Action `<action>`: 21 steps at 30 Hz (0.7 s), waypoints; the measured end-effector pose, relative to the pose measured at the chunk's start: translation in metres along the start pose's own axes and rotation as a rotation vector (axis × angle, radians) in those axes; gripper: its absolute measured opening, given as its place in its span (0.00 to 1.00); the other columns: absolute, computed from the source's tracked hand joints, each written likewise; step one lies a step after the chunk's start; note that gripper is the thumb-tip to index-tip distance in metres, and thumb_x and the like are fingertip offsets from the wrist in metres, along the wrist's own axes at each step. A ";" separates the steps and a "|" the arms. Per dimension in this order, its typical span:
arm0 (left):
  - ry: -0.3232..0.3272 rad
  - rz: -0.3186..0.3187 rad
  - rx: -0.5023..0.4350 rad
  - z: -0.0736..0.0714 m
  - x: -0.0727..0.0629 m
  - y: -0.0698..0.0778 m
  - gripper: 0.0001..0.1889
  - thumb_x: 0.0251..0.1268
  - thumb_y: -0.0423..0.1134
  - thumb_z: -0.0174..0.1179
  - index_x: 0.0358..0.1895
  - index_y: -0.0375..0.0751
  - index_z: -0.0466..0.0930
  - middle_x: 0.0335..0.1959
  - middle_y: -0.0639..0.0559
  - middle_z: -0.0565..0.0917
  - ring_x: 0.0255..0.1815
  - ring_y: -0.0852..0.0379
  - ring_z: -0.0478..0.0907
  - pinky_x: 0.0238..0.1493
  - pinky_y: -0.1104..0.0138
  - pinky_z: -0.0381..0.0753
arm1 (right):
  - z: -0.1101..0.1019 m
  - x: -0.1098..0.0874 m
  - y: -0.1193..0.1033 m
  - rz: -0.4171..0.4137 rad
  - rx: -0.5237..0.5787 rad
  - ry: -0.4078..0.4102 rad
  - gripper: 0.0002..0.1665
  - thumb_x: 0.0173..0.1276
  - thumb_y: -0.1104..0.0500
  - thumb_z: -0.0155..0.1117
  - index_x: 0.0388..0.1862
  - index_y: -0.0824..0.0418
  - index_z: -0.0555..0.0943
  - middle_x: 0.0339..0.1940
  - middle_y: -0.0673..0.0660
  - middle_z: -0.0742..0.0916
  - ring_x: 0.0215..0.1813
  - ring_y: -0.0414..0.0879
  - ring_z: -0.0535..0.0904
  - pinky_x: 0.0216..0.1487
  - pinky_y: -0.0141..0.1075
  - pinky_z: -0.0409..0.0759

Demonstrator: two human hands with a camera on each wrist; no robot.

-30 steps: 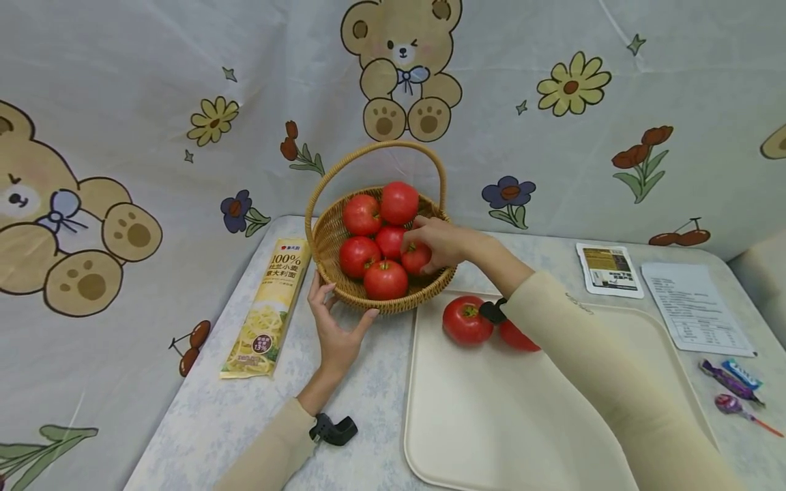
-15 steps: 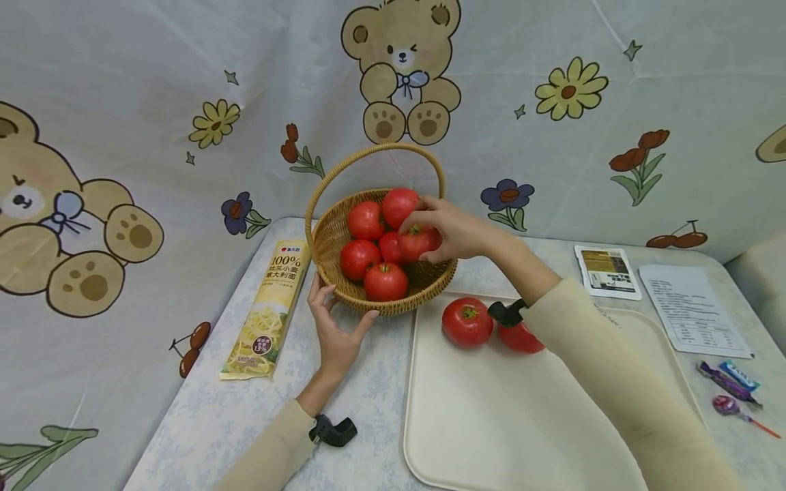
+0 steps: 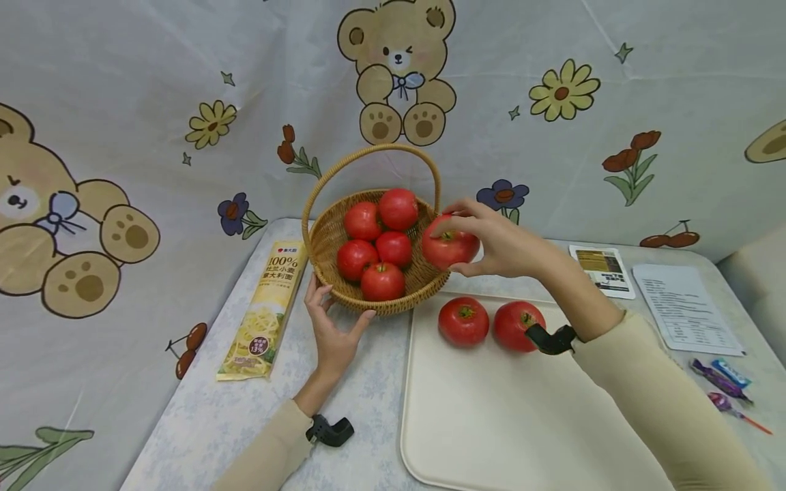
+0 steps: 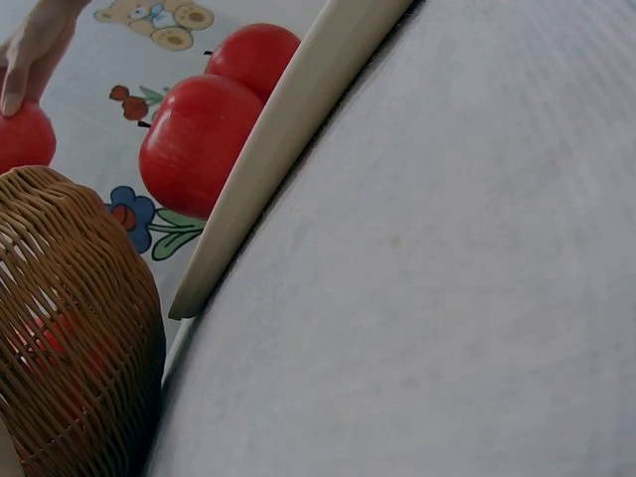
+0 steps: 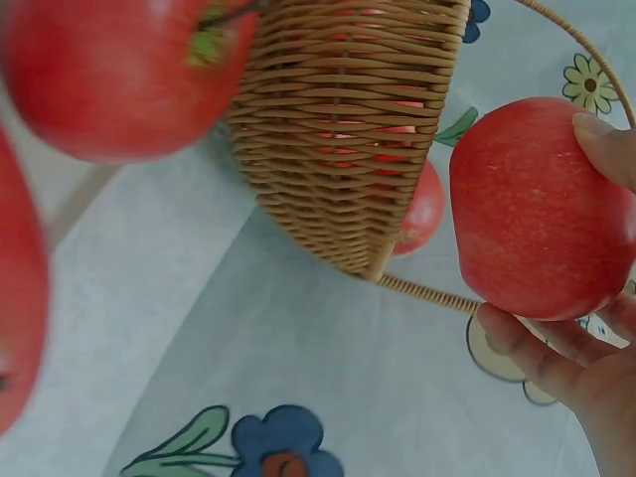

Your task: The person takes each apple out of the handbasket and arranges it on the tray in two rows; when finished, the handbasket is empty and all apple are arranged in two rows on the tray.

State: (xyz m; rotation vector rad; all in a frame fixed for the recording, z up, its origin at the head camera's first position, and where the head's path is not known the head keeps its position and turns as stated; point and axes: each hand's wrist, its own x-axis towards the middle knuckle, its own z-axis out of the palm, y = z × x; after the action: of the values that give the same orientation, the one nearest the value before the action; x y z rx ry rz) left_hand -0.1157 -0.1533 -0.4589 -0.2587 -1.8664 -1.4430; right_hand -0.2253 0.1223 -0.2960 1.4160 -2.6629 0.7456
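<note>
In the head view, my right hand (image 3: 491,235) grips a red apple (image 3: 450,245) by the wicker basket's right rim. The right wrist view shows thumb and fingers around that apple (image 5: 542,209). My left hand (image 3: 334,337) holds the front-left side of the wicker basket (image 3: 328,235), fingers bent at the rim and thumb spread along the front. Several red apples (image 3: 382,281) lie inside the basket, its arched handle standing up. Two more apples (image 3: 463,321) sit side by side at the far end of the cream tray (image 3: 491,416).
Left of the basket lies a yellow pasta packet (image 3: 264,310). Right of the tray are a small white-edged packet (image 3: 602,271), a printed sheet (image 3: 688,310), wrapped candies (image 3: 721,382) and a lollipop (image 3: 721,401). A bear-patterned cloth (image 3: 264,82) hangs behind.
My right hand has lifted the apple from inside the basket and carried it right, to the rim. My left hand keeps its place on the basket. Both tray apples now show more fully.
</note>
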 end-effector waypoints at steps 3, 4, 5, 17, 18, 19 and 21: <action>-0.001 -0.004 0.004 0.000 -0.001 0.000 0.40 0.49 0.30 0.73 0.60 0.20 0.56 0.74 0.22 0.46 0.75 0.30 0.50 0.60 0.50 0.65 | 0.001 -0.020 0.001 0.039 0.004 0.013 0.33 0.52 0.59 0.79 0.57 0.46 0.79 0.62 0.56 0.73 0.61 0.52 0.71 0.50 0.47 0.82; -0.002 -0.003 0.005 0.000 -0.002 0.000 0.40 0.49 0.30 0.73 0.60 0.20 0.56 0.74 0.22 0.46 0.75 0.30 0.50 0.60 0.50 0.65 | 0.001 -0.026 0.002 0.048 0.010 0.021 0.33 0.51 0.60 0.79 0.57 0.47 0.78 0.63 0.57 0.73 0.62 0.52 0.71 0.50 0.48 0.82; -0.001 -0.001 0.006 0.000 -0.002 0.000 0.40 0.49 0.30 0.73 0.60 0.20 0.56 0.74 0.22 0.46 0.75 0.30 0.50 0.60 0.50 0.65 | 0.002 -0.033 0.002 0.059 0.013 0.030 0.34 0.51 0.61 0.79 0.57 0.47 0.78 0.63 0.57 0.73 0.62 0.53 0.70 0.49 0.48 0.83; 0.004 -0.005 -0.007 0.000 -0.002 -0.002 0.41 0.50 0.34 0.74 0.60 0.21 0.56 0.75 0.24 0.46 0.75 0.31 0.51 0.59 0.52 0.66 | 0.007 -0.120 0.019 0.203 -0.012 0.154 0.38 0.45 0.66 0.81 0.57 0.53 0.78 0.63 0.62 0.72 0.61 0.60 0.69 0.43 0.48 0.84; 0.004 -0.007 -0.006 0.000 -0.002 -0.002 0.40 0.50 0.34 0.74 0.60 0.22 0.56 0.75 0.24 0.46 0.75 0.32 0.51 0.59 0.52 0.66 | 0.007 -0.127 0.021 0.218 -0.020 0.168 0.39 0.43 0.67 0.82 0.57 0.53 0.78 0.63 0.61 0.73 0.61 0.58 0.69 0.43 0.43 0.84; 0.002 -0.009 -0.006 0.000 -0.002 -0.002 0.40 0.50 0.33 0.74 0.60 0.22 0.56 0.75 0.24 0.46 0.75 0.32 0.51 0.59 0.51 0.66 | 0.007 -0.134 0.023 0.228 -0.030 0.181 0.39 0.42 0.67 0.82 0.56 0.53 0.79 0.63 0.61 0.73 0.60 0.58 0.69 0.42 0.37 0.83; -0.001 -0.014 -0.002 0.000 -0.002 -0.002 0.40 0.51 0.33 0.73 0.61 0.22 0.56 0.75 0.24 0.46 0.75 0.32 0.51 0.60 0.52 0.66 | 0.007 -0.147 0.028 0.251 -0.055 0.207 0.40 0.39 0.68 0.83 0.55 0.54 0.80 0.62 0.61 0.74 0.59 0.57 0.70 0.42 0.29 0.79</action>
State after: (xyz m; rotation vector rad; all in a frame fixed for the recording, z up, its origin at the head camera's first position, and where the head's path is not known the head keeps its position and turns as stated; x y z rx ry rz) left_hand -0.1155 -0.1535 -0.4618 -0.2472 -1.8709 -1.4549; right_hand -0.1604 0.2465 -0.3499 0.9447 -2.6999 0.7806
